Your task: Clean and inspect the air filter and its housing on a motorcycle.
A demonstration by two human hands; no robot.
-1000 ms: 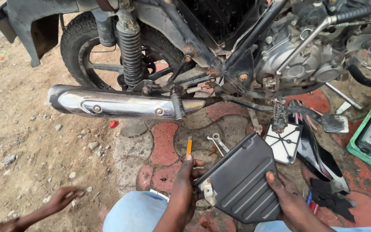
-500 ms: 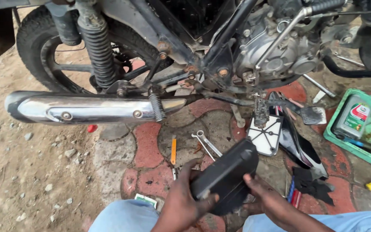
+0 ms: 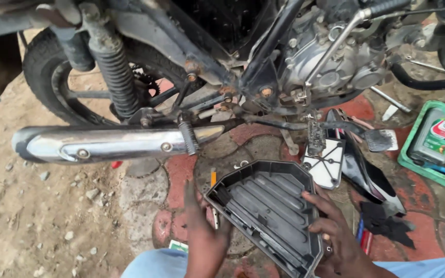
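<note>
Both hands hold a black ribbed plastic cover (image 3: 266,213) above the paved ground (image 3: 145,206), its hollow ribbed side turned up — just below the motorcycle's chrome exhaust pipe (image 3: 114,144). The left hand (image 3: 202,231) grips its left edge, fingers clamped on the rim; the right hand (image 3: 336,231) has its fingers curled over the right edge. A green tray (image 3: 413,167) sits at the ground's right edge.

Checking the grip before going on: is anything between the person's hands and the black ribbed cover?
Nothing visible. The left hand grips the near-left edge of the black ribbed plastic cover and the right hand holds its right edge, both in direct contact. The cover is held above the paving, ribbed inside facing up.
</note>
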